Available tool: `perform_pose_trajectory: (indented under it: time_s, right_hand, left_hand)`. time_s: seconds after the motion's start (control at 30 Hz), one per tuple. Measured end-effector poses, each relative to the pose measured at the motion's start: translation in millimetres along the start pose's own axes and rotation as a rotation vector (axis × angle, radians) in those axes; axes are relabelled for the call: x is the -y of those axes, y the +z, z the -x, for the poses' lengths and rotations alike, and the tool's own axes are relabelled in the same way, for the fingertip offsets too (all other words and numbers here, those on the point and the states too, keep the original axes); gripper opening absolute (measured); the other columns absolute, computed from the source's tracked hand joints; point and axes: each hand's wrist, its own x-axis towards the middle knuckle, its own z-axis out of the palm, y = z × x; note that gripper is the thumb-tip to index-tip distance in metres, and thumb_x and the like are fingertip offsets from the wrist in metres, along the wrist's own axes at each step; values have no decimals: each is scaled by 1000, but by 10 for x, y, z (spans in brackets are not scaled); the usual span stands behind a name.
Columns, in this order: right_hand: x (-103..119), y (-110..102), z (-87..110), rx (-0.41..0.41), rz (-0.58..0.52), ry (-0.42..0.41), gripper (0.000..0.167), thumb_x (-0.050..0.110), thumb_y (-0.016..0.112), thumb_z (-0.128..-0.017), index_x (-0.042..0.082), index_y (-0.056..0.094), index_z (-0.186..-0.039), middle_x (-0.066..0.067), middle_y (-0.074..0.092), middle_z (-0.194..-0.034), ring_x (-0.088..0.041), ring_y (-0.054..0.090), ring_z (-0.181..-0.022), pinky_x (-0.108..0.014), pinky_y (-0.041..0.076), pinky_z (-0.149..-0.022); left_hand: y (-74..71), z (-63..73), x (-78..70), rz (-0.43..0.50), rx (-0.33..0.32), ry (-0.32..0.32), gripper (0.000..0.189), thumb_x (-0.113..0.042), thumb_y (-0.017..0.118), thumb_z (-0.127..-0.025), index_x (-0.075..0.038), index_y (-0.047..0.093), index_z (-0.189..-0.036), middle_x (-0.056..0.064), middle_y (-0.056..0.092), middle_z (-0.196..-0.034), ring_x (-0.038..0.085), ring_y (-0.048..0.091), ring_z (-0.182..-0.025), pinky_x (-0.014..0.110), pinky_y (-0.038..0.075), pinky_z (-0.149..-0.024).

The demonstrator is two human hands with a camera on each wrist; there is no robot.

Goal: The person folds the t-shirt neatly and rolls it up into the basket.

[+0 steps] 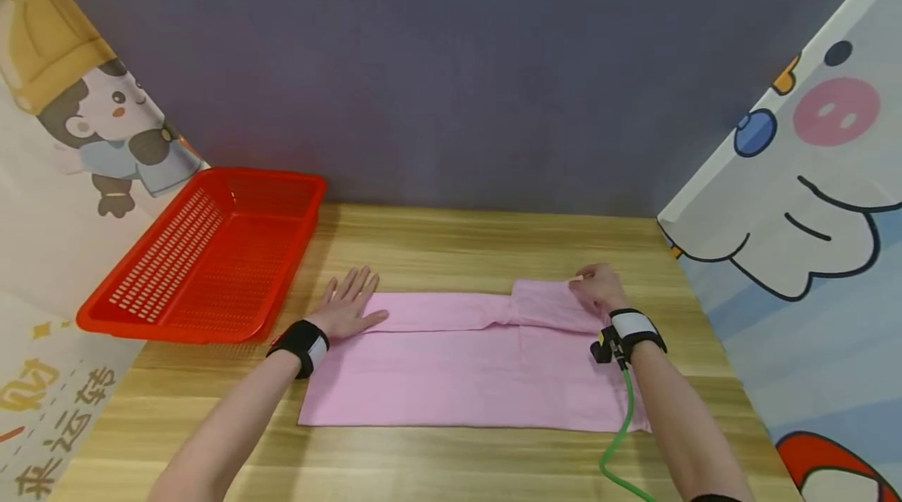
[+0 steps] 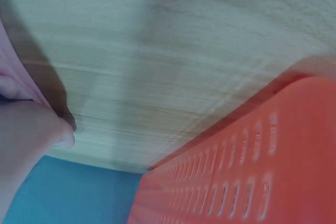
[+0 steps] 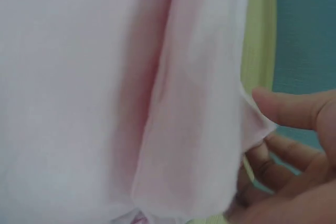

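Note:
A pink cloth (image 1: 451,381) lies spread over the tabletop, its far edge turned over into a long strip. Toward the right, that strip has a wider raised flap (image 1: 546,302). My left hand (image 1: 343,312) rests flat with fingers spread on the strip's left end. At the far right corner, my right hand (image 1: 599,290) holds the flap's edge. In the right wrist view a pointed cloth corner (image 3: 255,124) sits between the thumb (image 3: 289,109) and the fingers. Only part of the left hand (image 2: 31,129) shows in the left wrist view, beside the cloth's edge.
A red perforated plastic basket (image 1: 282,251) stands left of the cloth, close to the left hand. The wooden table (image 1: 451,240) meets a dark grey panel (image 1: 451,95) at the back. Cartoon-printed panels flank both sides. A green cable (image 1: 620,439) trails from the right wrist.

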Motion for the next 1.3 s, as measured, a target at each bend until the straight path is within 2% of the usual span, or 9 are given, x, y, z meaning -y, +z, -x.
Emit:
perform_pose_trajectory:
  time_s: [0.07,0.17,0.3,0.4,0.5,0.77,0.97,1.13,1.3]
  right_hand:
    - [-19,-13,-12,18,-89,-12,42,14,64,-93,-12,62,-125,-29,62,-109,-10,45,-49,-27,39,-48]
    - [-12,-40,41,19,-169,-72,35,12,63,-96,-10,65,-122,-29,62,-114,-6,41,-51,-24,36,-47]
    - [8,-95,218,63,-273,-221,30,11,65,-97,-11,68,-118,-31,65,-123,5,57,-77,-15,48,-66]
    - [-6,-156,384,172,-343,-311,32,14,68,-96,-10,68,-117,-28,65,-128,9,63,-102,-13,50,-87]
    - [-25,-232,575,299,-365,-343,31,18,69,-95,-5,71,-116,-20,68,-129,5,64,-111,-15,48,-94]
    - [-204,-272,940,645,-381,-491,18,7,66,-94,-2,74,-108,-14,71,-126,-5,66,-118,-19,52,-95]
    - [-358,-112,1000,814,-352,-477,15,5,69,-91,-7,75,-100,-23,69,-123,-5,66,-119,-19,52,-92]
    - [-342,-109,991,765,-292,-445,23,11,63,-97,-6,73,-110,-25,69,-122,-3,67,-115,-17,50,-92]
    - [-157,-103,983,522,-164,-386,29,19,57,-103,-4,72,-113,-22,74,-108,-8,70,-91,-21,54,-78]
  left_hand:
    - [26,-26,21,-18,5,-13,95,-72,39,-95,-14,4,-162,12,-9,-171,36,-11,-158,61,-12,-122]
    - [27,-43,23,-29,16,-24,93,-69,40,-97,-15,4,-162,11,-10,-171,35,-11,-158,61,-11,-123]
    - [13,-23,-12,-32,25,-29,93,-67,41,-97,-13,3,-162,13,-11,-170,36,-12,-157,61,-14,-122]
    - [7,2,-48,-26,31,-30,93,-65,42,-98,-11,3,-162,14,-12,-170,37,-13,-157,61,-15,-122]
    - [0,16,-81,-15,40,-35,91,-63,42,-98,-11,3,-162,14,-12,-170,36,-13,-157,60,-15,-122]
    - [-9,2,-62,-23,35,-44,92,-65,41,-98,-11,2,-162,14,-13,-170,36,-12,-157,61,-13,-122]
    - [-24,-29,-21,-21,32,-44,94,-68,40,-97,-12,2,-162,13,-12,-170,37,-11,-157,61,-13,-122]
    - [-14,-44,-14,-12,37,-43,94,-68,41,-97,-12,2,-162,13,-12,-170,37,-12,-157,62,-14,-122]
    - [-8,-11,-44,-28,44,-44,94,-68,40,-97,-12,1,-162,13,-13,-170,36,-13,-157,61,-14,-122]
